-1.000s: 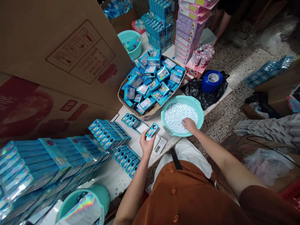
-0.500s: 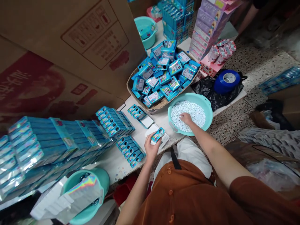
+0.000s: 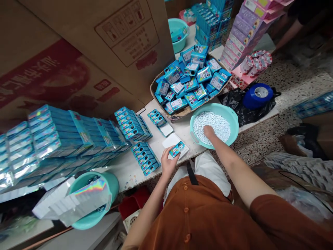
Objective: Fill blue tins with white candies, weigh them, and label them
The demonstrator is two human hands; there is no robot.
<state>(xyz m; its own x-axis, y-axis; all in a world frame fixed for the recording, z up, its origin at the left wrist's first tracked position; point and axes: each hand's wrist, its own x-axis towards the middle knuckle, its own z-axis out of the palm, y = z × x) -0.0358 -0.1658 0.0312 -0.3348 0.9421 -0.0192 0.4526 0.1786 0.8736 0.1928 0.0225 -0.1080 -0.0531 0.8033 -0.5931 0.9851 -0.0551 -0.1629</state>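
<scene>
My left hand grips a small blue printed box with a round opening near one end, just above a white tray at the table's front edge. My right hand reaches into a turquoise basin of small white pellets. Its fingertips are sunk among the pellets, so whether they are closed on any cannot be seen. Beyond the white tray is a short row of blue boxes in an open carton. Another row of blue boxes lies left of my left hand.
A cut-down cardboard box heaped with blue boxes stands behind the basin. Stacked blue boxes line the left, before a large carton. A blue tape roll sits on black plastic at right. Another turquoise tub stands lower left.
My right hand has dipped deeper, its fingertips now hidden in the pellets. My left hand still holds the box in nearly the same place. The camera view has shifted slightly.
</scene>
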